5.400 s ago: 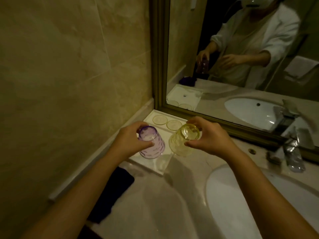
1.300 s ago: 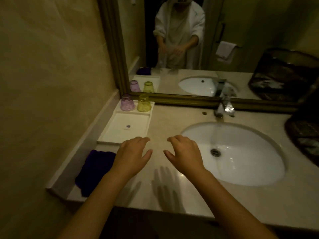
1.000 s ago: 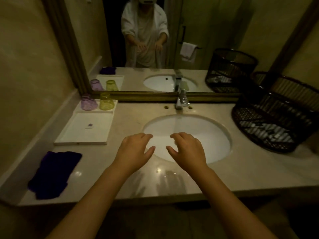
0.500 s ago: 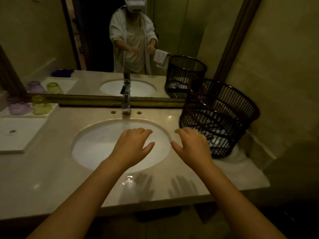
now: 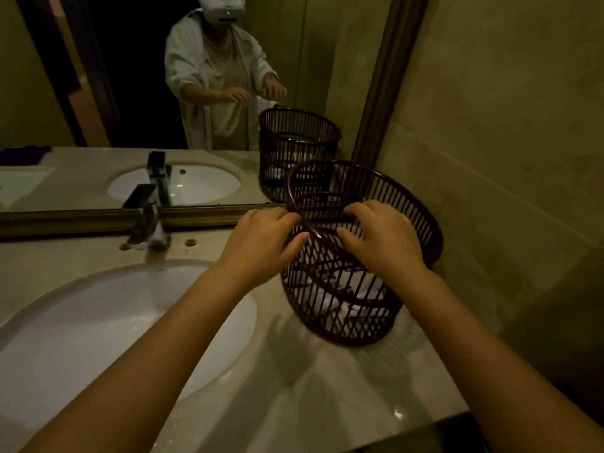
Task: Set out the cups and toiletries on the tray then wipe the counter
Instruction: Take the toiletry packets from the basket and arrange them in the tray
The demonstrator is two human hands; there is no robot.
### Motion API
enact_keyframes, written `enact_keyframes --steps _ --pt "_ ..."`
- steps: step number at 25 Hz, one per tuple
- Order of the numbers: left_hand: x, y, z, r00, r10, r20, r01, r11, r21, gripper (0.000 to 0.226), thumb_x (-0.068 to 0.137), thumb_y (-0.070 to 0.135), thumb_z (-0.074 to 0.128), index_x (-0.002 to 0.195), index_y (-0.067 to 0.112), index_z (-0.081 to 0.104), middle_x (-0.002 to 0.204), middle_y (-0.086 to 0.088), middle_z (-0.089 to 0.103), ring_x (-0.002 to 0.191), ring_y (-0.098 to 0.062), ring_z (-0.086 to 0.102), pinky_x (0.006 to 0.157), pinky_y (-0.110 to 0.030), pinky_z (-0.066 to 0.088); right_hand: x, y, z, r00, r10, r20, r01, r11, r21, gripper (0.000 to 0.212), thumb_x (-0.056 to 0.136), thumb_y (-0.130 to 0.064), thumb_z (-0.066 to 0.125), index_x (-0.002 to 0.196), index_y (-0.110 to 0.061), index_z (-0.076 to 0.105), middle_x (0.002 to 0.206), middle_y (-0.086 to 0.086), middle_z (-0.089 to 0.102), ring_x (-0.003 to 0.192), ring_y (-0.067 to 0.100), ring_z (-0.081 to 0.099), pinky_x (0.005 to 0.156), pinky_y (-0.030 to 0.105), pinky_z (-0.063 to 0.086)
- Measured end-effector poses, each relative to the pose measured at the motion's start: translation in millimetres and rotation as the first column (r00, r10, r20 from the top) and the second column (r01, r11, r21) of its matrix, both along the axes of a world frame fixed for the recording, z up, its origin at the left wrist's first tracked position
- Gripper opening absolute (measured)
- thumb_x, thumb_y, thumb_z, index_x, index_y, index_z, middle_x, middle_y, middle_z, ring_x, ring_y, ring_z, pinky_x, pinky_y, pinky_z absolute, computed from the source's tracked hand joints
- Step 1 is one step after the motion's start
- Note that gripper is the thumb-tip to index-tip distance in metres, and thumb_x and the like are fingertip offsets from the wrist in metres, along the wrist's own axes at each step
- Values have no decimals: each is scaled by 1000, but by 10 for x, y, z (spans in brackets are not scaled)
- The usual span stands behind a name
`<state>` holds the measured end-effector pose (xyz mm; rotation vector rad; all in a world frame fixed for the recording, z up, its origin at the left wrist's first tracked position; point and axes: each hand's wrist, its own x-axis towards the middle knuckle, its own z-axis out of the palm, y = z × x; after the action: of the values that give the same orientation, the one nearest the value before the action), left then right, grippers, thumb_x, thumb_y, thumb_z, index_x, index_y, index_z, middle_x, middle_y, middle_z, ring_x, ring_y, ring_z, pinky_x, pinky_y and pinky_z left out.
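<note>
Pale packets, most likely the toiletries (image 5: 340,299), lie heaped at the bottom of a dark slatted basket (image 5: 415,207) that stands on the right end of the bench (image 5: 294,387), close against the wall and the mirror (image 5: 130,93) frame. They are only partly visible through the slats, so their number and kind cannot be told.

The right hand (image 5: 382,240) is over the basket's open mouth, fingers curled downward and apart, holding nothing; the packets lie straight below it. The left hand (image 5: 261,240) is at the basket's near-left rim, fingertips touching or just beside the rim, thumb outside; it seems to be steadying the basket, though whether it truly clamps the rim cannot be told.

The right hand looks the nearer to the packets and the likelier to go down for them. The drop is vertical, down the basket's upright axis.

To the left lie the sink (image 5: 81,322) and the tap (image 5: 147,217). The tray and cups are out of sight.
</note>
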<state>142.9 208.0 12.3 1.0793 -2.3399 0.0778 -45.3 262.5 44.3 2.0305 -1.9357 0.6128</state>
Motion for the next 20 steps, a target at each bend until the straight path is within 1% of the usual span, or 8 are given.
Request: enact_keyframes --steps 3,6,8,10,12,15,17,20 --pt "-267 -281 18 999 -34 15 34 999 1 40 88 45 40 112 18 59 105 -4 66 98 -20 59 86 -35 42 -252 -319 51 998 25 -53 -21 996 88 38 84 -39 58 116 -18 57 106 3 62 99 22 56 81 39 48" --pt "-457 -402 -113 995 -87 41 86 996 29 49 87 49 37 116 16 58 113 -5 64 106 -21 56 92 -36 40 -493 -656 -13 999 43 -10 -40 982 186 40 81 -40 62 117 -22 56 111 2 62 99 20 58 79 37 50" --pt "-517 -427 -254 995 -93 33 91 993 80 55 86 54 33 118 17 58 117 -4 62 112 -20 53 99 -37 36 -710 -897 -122 998 46 32 -54 946 320 41 80 -38 65 117 -23 56 115 1 62 100 18 58 77 34 50" --pt "-520 -420 -383 996 -90 -8 90 990 109 54 87 55 32 116 18 60 118 -3 63 119 -19 51 105 -41 30 -915 -1185 -245 988 105 111 -147 843 517 40 78 -34 68 115 -24 58 113 -3 63 98 14 58 75 25 47" --pt "-520 -415 -476 994 -81 -68 88 991 101 52 89 53 31 115 18 59 120 -3 62 124 -18 46 109 -44 27 -1030 -1503 -397 965 195 176 -262 665 700 38 76 -31 71 113 -27 59 102 -11 60 91 7 57 70 16 43" --pt "-569 -389 -603 980 -44 -196 72 988 137 52 91 53 27 119 21 56 131 2 54 136 -12 30 115 -40 12 -1032 -1950 -752 935 323 145 -276 406 871 38 77 -29 72 113 -24 60 99 -10 59 90 8 56 71 18 45" --pt "-596 -347 -649 961 -30 -274 77 984 164 52 91 54 26 120 22 54 137 6 47 140 -11 24 117 -40 7 -975 -2147 -1086 898 439 40 -194 313 930 40 77 -29 71 115 -21 59 108 -3 57 95 13 53 82 27 47" --pt "-626 -346 -674 957 1 -290 49 985 163 50 93 53 25 121 23 53 140 4 45 141 -15 24 117 -49 5 -875 -2298 -1501 851 524 25 -181 249 951 39 80 -27 68 116 -15 59 117 5 58 98 18 54 82 30 46"
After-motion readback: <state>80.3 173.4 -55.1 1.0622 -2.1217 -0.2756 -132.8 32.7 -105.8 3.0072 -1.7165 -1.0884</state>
